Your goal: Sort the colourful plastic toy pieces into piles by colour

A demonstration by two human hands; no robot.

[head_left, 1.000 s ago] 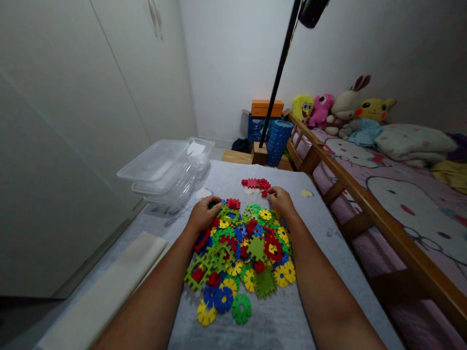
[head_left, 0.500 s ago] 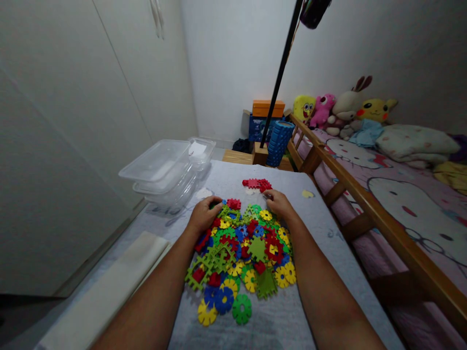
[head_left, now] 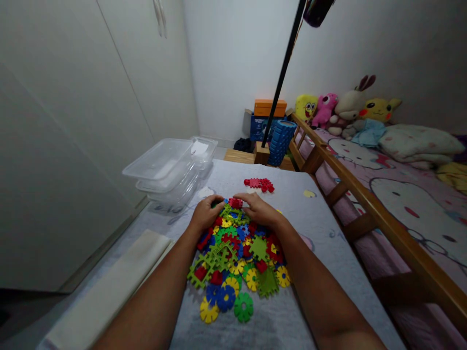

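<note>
A heap of plastic building pieces, mostly toothed squares and notched discs in red, yellow, green and blue, lies between my forearms. My left hand rests curved along the heap's far left edge, thumb apart from the fingers, holding nothing that I can see. Over the far right part of the heap, my right hand reaches leftward with fingers stretched and thumb apart, beside a red toothed piece; whether it touches it I cannot tell. Beyond the hands sits a small group of red pieces.
Clear plastic containers are stacked at the table's far left. A folded cream cloth or board lies along the left edge. A wooden bed rail runs on the right. Behind the table stand a black pole and a blue roller.
My right hand has moved left from the red group to the red toothed piece at the heap's far edge, uncovering red pieces at the group's right end. My left hand has stayed nearly still.
</note>
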